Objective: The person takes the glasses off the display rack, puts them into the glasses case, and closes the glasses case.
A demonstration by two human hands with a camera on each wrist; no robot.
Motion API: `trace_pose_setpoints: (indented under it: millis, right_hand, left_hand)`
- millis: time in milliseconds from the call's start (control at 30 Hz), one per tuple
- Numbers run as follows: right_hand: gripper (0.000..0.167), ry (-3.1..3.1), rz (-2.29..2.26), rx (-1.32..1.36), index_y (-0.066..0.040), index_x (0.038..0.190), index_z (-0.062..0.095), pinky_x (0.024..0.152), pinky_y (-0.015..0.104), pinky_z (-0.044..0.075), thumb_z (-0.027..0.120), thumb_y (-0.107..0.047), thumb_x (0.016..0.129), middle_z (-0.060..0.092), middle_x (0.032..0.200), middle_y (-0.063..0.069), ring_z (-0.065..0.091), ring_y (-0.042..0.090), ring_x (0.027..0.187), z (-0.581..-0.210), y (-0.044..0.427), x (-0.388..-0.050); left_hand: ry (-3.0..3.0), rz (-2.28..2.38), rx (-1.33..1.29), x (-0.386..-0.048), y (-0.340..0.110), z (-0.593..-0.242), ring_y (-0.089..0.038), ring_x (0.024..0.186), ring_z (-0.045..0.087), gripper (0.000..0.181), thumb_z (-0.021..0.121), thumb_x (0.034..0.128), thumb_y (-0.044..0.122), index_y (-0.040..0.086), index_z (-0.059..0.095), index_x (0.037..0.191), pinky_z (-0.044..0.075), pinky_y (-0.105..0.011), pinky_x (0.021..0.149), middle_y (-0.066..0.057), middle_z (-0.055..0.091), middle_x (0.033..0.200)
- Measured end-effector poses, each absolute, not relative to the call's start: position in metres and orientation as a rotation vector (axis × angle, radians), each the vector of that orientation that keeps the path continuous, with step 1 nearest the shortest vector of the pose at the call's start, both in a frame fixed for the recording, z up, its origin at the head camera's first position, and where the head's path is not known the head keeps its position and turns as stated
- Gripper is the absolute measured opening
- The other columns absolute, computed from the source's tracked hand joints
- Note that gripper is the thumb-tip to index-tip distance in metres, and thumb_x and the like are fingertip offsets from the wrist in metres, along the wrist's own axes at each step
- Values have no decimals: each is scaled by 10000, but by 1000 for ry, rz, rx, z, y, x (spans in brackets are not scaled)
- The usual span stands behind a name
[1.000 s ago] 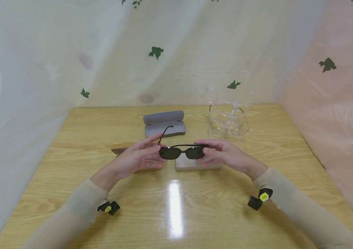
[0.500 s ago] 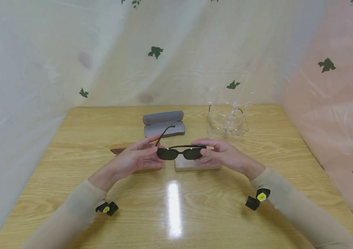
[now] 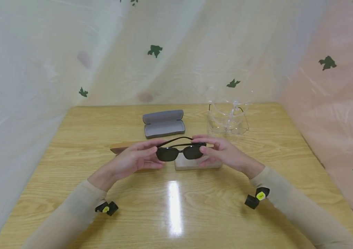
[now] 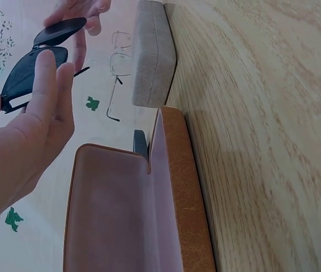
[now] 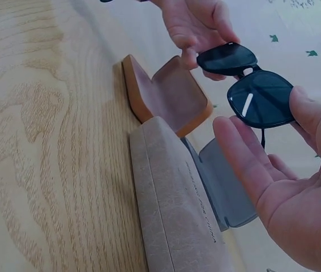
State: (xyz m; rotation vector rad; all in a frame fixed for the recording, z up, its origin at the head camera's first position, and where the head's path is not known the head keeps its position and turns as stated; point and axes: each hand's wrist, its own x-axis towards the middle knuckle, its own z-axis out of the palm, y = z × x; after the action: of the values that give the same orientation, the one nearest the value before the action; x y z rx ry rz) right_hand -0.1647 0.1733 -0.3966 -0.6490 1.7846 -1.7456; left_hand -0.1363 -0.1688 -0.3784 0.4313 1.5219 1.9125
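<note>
A pair of black sunglasses (image 3: pixel 180 153) is held above the table between both hands, dark lenses toward me. My left hand (image 3: pixel 135 157) pinches the left end of the frame, and my right hand (image 3: pixel 223 154) pinches the right end. Both temples are folded in behind the lenses. Below the hands, an open brown glasses case (image 4: pixel 184 192) with a pinkish lining lies to the left; the left hand hides much of it in the head view. Beside it is a closed beige glasses case (image 5: pixel 168 198), partly covered by the right hand in the head view.
Farther back on the wooden table (image 3: pixel 176 207) stands an open grey glasses case (image 3: pixel 164 124). At back right, thin-framed eyeglasses (image 3: pixel 228 130) sit on a clear stand (image 3: pixel 233 112). A pale curtain (image 3: pixel 176 52) with green leaf shapes surrounds the table.
The sunglasses' left temple, which stuck up and out, has been folded in behind the lenses. Both hands have shifted slightly left, still holding the sunglasses.
</note>
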Motion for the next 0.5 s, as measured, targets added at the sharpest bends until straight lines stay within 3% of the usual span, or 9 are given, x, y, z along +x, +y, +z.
trace_pose_setpoints:
  millis: [267, 500]
  right_hand:
    - [442, 1848, -1711, -691, -19, 1470, 506, 826, 553, 595, 576, -154, 1055, 303, 1628, 98, 676, 462, 1027, -395, 174, -166]
    - [444, 1845, -1697, -695, -25, 1466, 515, 846, 560, 589, 594, -147, 1046, 453, 1499, 187, 645, 493, 1070, -394, 173, -167]
  left_hand:
    - [1506, 1918, 386, -135, -169, -376, -337, 1222, 605, 503, 492, 1087, 179, 22, 367, 1548, 390, -569, 1108, -242, 498, 1470]
    - [1498, 1936, 359, -136, -170, -376, -286, 1185, 631, 465, 496, 1083, 162, 6, 408, 1513, 388, -576, 1104, -257, 512, 1442]
